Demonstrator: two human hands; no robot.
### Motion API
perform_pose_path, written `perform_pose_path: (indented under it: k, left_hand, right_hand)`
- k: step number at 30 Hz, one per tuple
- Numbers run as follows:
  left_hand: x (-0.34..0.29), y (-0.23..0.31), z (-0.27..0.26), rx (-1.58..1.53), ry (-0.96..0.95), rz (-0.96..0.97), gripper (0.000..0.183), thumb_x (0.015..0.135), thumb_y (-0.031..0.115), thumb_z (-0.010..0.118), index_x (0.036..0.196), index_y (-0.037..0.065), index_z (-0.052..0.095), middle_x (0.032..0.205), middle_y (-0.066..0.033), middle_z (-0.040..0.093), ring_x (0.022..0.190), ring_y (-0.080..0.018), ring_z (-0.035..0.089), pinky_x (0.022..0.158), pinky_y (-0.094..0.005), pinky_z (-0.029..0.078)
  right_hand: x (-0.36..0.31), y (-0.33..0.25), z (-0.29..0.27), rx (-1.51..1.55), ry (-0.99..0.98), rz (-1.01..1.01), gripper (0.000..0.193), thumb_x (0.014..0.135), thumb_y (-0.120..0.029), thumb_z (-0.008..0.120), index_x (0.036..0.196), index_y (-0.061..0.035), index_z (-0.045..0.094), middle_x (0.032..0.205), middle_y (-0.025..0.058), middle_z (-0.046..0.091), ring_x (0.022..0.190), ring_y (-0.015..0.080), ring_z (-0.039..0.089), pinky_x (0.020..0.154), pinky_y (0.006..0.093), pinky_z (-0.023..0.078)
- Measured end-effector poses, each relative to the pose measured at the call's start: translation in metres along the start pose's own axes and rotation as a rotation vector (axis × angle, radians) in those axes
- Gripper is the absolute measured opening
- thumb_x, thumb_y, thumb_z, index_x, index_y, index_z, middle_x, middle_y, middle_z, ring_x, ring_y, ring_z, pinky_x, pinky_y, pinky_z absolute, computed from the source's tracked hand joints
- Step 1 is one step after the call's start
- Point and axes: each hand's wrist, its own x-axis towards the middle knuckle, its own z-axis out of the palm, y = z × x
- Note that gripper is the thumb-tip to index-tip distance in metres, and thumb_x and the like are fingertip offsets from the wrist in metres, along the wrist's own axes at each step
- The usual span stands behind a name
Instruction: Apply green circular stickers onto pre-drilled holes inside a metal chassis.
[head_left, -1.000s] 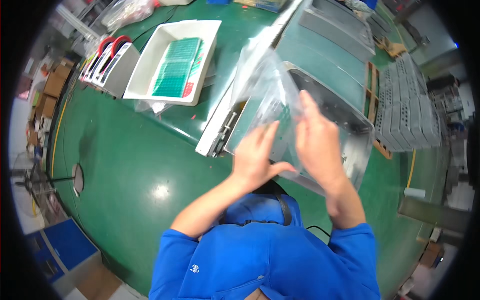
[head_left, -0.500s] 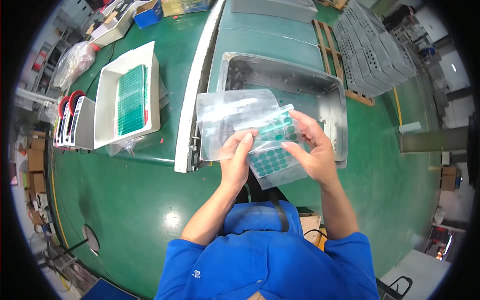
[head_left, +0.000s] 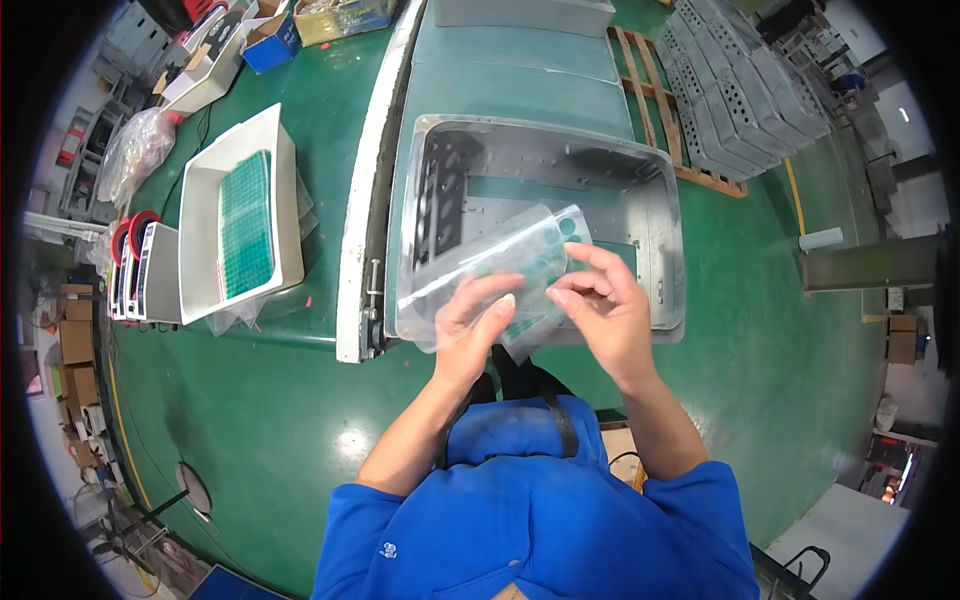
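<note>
My left hand (head_left: 468, 328) was clamped on the clear film (head_left: 462, 270), which overlapped the dotted sheet (head_left: 568, 228). My right hand (head_left: 615, 320), apart from my left, had its thumb and fingertips at the sheet's edge; whether they gripped, I couldn't tell. Film and sheet were over the grey tub (head_left: 545, 128).

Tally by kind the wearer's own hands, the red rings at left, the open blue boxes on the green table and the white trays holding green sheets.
Hands: 2
Red rings: 2
Open blue box: 1
White tray with green sheets: 1
Total: 6
Layers of clear film cannot be counted.
</note>
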Motion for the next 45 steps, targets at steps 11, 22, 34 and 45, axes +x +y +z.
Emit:
perform_pose_path:
  k: [11, 22, 34, 45]
  left_hand:
    - [0.032, -0.01, 0.018, -0.142, -0.125, -0.06, 0.038, 0.086, 0.025, 0.052, 0.113, -0.003, 0.054, 0.12, -0.0121, 0.05, 0.113, -0.0182, 0.042, 0.098, -0.0319, 0.027]
    - [0.074, 0.038, 0.027, 0.883, -0.254, 0.526, 0.052, 0.063, 0.018, 0.076, 0.108, 0.001, 0.056, 0.106, -0.013, 0.054, 0.1, -0.0251, 0.05, 0.083, -0.0329, 0.04]
    - [0.08, -0.001, 0.068, 0.605, -0.521, 0.156, 0.014, 0.069, -0.002, 0.067, 0.082, 0.003, 0.063, 0.064, -0.0062, 0.055, 0.055, -0.0155, 0.054, 0.048, -0.0268, 0.041]
    - [0.11, -0.036, 0.076, 0.575, -0.639, -0.069, 0.007, 0.074, 0.009, 0.066, 0.077, 0.003, 0.063, 0.061, -0.0074, 0.053, 0.05, -0.02, 0.049, 0.046, -0.0299, 0.038]
  right_hand:
    - [0.041, 0.02, -0.029, -0.006, -0.1, -0.037, 0.021, 0.072, -0.004, 0.067, 0.09, -0.0035, 0.057, 0.078, 0.0028, 0.059, 0.072, 0.0105, 0.056, 0.064, 0.0221, 0.044]
    - [0.039, -0.007, -0.056, 0.007, -0.11, -0.013, 0.033, 0.079, 0.002, 0.058, 0.11, -0.0034, 0.054, 0.082, 0.0046, 0.061, 0.072, 0.0105, 0.057, 0.066, 0.0235, 0.046]
    - [0.028, 0.007, -0.088, -0.417, 0.063, -0.222, 0.017, 0.069, -0.002, 0.067, 0.085, -0.0073, 0.066, 0.082, 0.0077, 0.056, 0.076, 0.0169, 0.053, 0.068, 0.0277, 0.043]
    - [0.044, 0.049, -0.105, -0.456, 0.098, -0.109, 0.014, 0.067, -0.002, 0.066, 0.08, -0.0065, 0.064, 0.077, 0.0035, 0.059, 0.074, 0.0198, 0.055, 0.067, 0.0312, 0.043]
